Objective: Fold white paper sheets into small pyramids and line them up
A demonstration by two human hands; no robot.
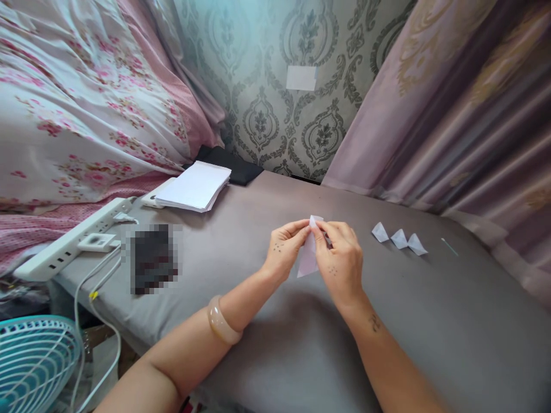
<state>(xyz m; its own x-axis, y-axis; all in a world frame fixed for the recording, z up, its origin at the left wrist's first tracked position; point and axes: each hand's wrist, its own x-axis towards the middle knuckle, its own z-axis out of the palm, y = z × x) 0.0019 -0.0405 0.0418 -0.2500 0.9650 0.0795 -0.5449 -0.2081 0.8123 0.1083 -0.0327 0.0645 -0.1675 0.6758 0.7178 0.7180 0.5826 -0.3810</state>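
Observation:
Between my two hands, above the grey-covered surface, is a small folded piece of white paper (308,259) with a pointed lower end. My left hand (284,245) pinches its upper edge between thumb and fingers. From the other side, my right hand (340,249) grips the same top part, its thumb laid against the paper. Fingertips hide part of the fold. To the right of my right hand, three small folded paper pieces (399,238) sit in a row. A thin pale stick (450,247) lies beyond them.
A stack of white paper (196,186) rests at the back left, near a black flat item (241,169). At left are a white power strip (73,238) with cables, a pixelated dark object (154,258) and a blue fan (37,361). Curtains (413,103) hang at right.

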